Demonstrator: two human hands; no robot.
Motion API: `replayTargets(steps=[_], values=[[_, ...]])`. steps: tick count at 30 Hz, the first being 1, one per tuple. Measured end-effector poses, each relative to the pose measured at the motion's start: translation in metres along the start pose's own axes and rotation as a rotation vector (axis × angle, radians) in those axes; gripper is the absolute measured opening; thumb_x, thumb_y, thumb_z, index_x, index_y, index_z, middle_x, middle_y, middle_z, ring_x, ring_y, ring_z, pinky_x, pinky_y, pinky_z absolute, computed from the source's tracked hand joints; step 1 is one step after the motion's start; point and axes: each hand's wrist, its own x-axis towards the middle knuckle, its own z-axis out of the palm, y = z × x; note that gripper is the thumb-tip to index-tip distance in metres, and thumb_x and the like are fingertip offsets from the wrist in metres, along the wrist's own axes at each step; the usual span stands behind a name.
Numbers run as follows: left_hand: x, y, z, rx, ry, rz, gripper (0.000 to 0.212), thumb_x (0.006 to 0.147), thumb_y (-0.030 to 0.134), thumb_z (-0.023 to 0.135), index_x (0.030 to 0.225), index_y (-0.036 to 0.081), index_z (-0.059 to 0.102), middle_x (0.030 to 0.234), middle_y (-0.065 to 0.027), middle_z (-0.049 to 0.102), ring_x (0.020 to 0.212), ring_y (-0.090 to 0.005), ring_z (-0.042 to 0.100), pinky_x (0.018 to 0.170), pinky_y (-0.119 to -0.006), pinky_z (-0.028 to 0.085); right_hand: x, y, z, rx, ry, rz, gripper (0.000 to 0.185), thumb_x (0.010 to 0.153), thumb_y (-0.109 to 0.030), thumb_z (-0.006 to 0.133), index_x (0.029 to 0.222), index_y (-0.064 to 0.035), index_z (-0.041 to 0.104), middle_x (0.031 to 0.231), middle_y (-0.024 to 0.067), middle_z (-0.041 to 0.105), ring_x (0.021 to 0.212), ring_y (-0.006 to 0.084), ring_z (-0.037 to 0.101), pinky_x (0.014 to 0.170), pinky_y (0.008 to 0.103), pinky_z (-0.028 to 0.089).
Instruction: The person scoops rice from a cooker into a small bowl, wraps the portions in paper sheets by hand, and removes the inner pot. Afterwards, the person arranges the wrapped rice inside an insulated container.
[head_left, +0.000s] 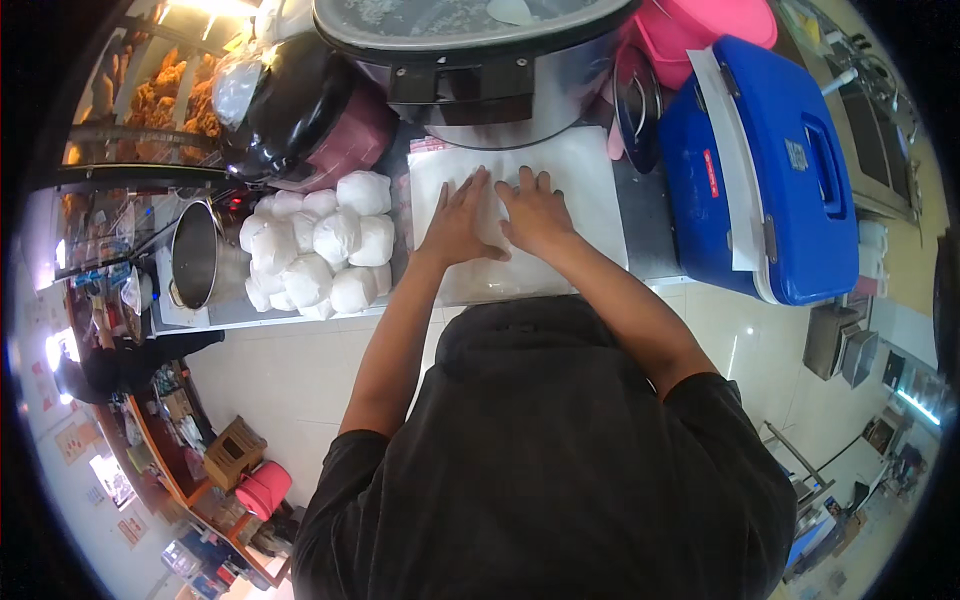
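Observation:
My left hand (460, 226) lies on a stack of white wrapping paper (592, 172), its fingers spread and pointing away from me. Beside it my right hand (537, 212) rests on the same stack, fingers apart and slightly bent. Neither hand holds anything. Left of the paper is a heap of several rounded white paper-wrapped bundles (311, 247), piled on the dark counter (649, 225). Right behind the sheets stands a large metal cooker (559, 94) with a black handle. White grains and a pale scoop (510, 10) show at its top.
A blue cooler box (757, 180) stands at the right, with a dark round lid (637, 112) and pink tubs (675, 45) behind. To the left are a metal pot (196, 255), a glossy black-lidded vessel (300, 112) and a fried-food display (161, 90). A person in dark clothing (142, 364) is at far left.

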Motion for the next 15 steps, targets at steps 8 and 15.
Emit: replayTargets(steps=[8, 15], values=[[-0.004, -0.007, -0.007, 0.074, -0.065, -0.024, 0.152, 0.043, 0.058, 0.092, 0.159, 0.007, 0.008, 0.163, -0.0157, 0.026, 0.151, -0.0293, 0.024, 0.124, -0.055, 0.009, 0.008, 0.032, -0.018, -0.241, -0.129, -0.420, 0.054, 0.070, -0.008, 0.075, 0.122, -0.0168, 0.064, 0.135, 0.0110, 0.048, 0.127, 0.0344, 0.045, 0.094, 0.0506, 0.049], [-0.010, 0.002, -0.012, 0.046, -0.041, 0.015, 0.135, 0.049, 0.051, 0.093, 0.157, 0.013, 0.021, 0.160, -0.0152, 0.032, 0.148, -0.0321, 0.029, 0.123, -0.054, 0.016, 0.000, 0.055, -0.047, 0.079, -0.091, -0.549, 0.054, 0.059, -0.002, 0.076, 0.110, -0.0161, 0.065, 0.133, 0.0049, 0.051, 0.126, 0.0327, 0.046, 0.100, 0.0474, 0.044]])
